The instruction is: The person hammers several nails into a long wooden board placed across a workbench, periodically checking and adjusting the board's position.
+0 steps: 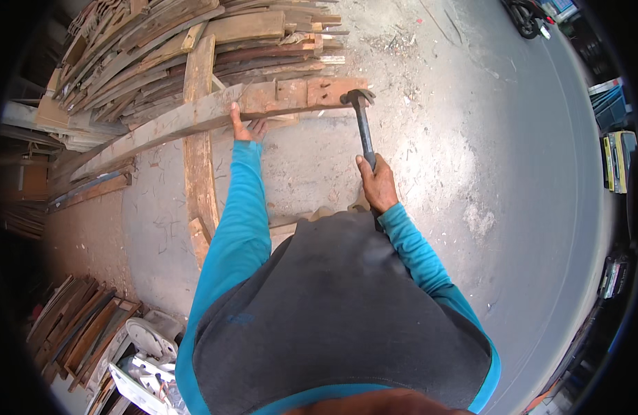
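A long, heavy wooden beam (274, 98) runs from the far left to a reddish, worn end near the centre. My left hand (244, 127) grips its near side, the thumb up against the wood and the other fingers partly hidden beneath. In my right hand (379, 182) is a claw hammer (363, 126), held by its dark handle. The hammer's head lies at the beam's right end, its claw pointing right; whether it touches the wood I cannot tell. Under the beam, a wooden plank (200, 166) lies crosswise.
A big stack of old boards (264, 41) fills the far left. Nearer, at lower left, are more wood pieces (77, 332) and a white plastic chair (153, 339). Debris dots the concrete floor (429, 187). A motorbike wheel (523, 19) shows at far right.
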`<state>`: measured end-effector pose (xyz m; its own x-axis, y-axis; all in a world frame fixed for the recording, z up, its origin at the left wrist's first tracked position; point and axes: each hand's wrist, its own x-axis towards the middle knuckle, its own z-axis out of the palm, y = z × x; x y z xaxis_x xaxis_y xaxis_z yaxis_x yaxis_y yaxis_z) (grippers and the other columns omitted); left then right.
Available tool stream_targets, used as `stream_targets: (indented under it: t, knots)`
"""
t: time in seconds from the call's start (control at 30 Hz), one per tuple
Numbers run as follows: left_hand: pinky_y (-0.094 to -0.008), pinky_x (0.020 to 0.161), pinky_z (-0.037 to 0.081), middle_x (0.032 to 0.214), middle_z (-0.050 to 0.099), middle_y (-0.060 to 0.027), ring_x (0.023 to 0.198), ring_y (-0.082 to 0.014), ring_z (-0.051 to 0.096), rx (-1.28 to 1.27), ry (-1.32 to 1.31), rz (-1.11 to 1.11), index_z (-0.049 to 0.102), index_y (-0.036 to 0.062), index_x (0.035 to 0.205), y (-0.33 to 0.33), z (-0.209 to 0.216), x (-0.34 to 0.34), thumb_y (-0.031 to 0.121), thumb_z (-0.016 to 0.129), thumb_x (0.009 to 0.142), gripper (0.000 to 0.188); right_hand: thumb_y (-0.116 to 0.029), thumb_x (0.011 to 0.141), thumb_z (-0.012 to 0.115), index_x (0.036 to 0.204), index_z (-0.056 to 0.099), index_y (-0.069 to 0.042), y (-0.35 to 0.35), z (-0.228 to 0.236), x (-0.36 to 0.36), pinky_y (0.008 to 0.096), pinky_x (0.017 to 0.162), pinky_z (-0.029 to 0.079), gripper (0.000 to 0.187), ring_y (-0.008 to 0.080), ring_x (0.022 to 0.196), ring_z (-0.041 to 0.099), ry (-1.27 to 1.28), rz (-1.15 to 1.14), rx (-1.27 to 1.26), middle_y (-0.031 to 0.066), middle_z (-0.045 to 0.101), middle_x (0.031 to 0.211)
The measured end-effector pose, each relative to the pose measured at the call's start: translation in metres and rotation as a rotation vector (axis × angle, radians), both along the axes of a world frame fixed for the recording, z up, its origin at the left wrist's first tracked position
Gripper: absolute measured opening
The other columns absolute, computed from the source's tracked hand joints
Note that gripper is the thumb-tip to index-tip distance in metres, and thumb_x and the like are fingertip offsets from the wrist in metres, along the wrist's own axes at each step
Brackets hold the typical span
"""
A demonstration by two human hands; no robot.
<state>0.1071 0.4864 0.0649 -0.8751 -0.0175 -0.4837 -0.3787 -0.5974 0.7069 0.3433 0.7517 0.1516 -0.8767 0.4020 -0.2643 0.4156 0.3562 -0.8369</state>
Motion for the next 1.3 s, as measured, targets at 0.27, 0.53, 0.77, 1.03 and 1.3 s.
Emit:
stream_targets:
  t: [0.27, 0.53, 0.77, 1.03, 1.3]
  knots:
    - [-0.0518, 0.115, 0.032, 0.158, 0.017, -0.0285, 0.142, -0.0438, 0.03, 0.038, -0.047, 0.026, 0.008, 0.0223, 0.161, 0.011, -0.037, -0.027, 0.079, 0.076, 0.061, 0.134, -0.045, 0.097, 0.06, 0.103, 0.059, 0.004, 0.039, 0.023, -0.008, 0.0475, 0.069, 0.05, 0.049, 0.0422, 0.077, 0.067, 0.166, -0.054, 0.062, 0.0265, 0.065, 0.078]
    - [-0.0525, 0.112, 0.037, 0.159, 0.014, -0.0274, 0.142, -0.042, 0.031, 0.004, -0.051, 0.042, 0.011, 0.0271, 0.16, 0.007, -0.031, -0.017, 0.081, 0.076, 0.06, 0.131, -0.045, 0.097, 0.057, 0.106, 0.06, 0.003, 0.04, -0.01, -0.012, 0.0479, 0.08, 0.05, 0.049, 0.0427, 0.087, 0.066, 0.051, 0.056, 0.009, 0.0274, 0.065, 0.087]
    - [-0.0493, 0.113, 0.036, 0.158, 0.015, -0.0275, 0.143, -0.0404, 0.031, -0.012, -0.032, 0.017, 0.012, 0.0248, 0.16, -0.003, -0.022, -0.012, 0.082, 0.077, 0.059, 0.133, -0.019, 0.096, 0.06, 0.123, 0.059, 0.0, 0.056, 0.063, -0.031, 0.0351, 0.073, 0.055, 0.034, 0.0209, 0.073, 0.066, 0.151, 0.223, -0.395, 0.0128, 0.064, 0.085]
    - [-0.0487, 0.116, 0.031, 0.159, 0.015, -0.0263, 0.145, -0.04, 0.027, -0.032, -0.038, 0.068, 0.011, 0.0181, 0.16, 0.008, -0.019, -0.013, 0.083, 0.075, 0.058, 0.137, -0.044, 0.1, 0.051, 0.135, 0.053, 0.0, 0.093, 0.097, -0.079, 0.0324, 0.069, 0.061, 0.057, 0.029, 0.099, 0.071, 0.425, 0.538, -0.812, 0.0182, 0.066, 0.111]
    - [-0.0492, 0.118, 0.027, 0.159, 0.015, -0.0279, 0.144, -0.041, 0.029, -0.038, -0.044, 0.001, 0.006, 0.0179, 0.16, 0.013, -0.011, -0.012, 0.085, 0.071, 0.061, 0.137, -0.024, 0.094, 0.072, 0.13, 0.057, -0.004, 0.111, 0.131, -0.102, 0.032, 0.074, 0.058, 0.043, 0.021, 0.093, 0.07, 0.283, 0.455, -0.401, 0.0119, 0.069, 0.105]
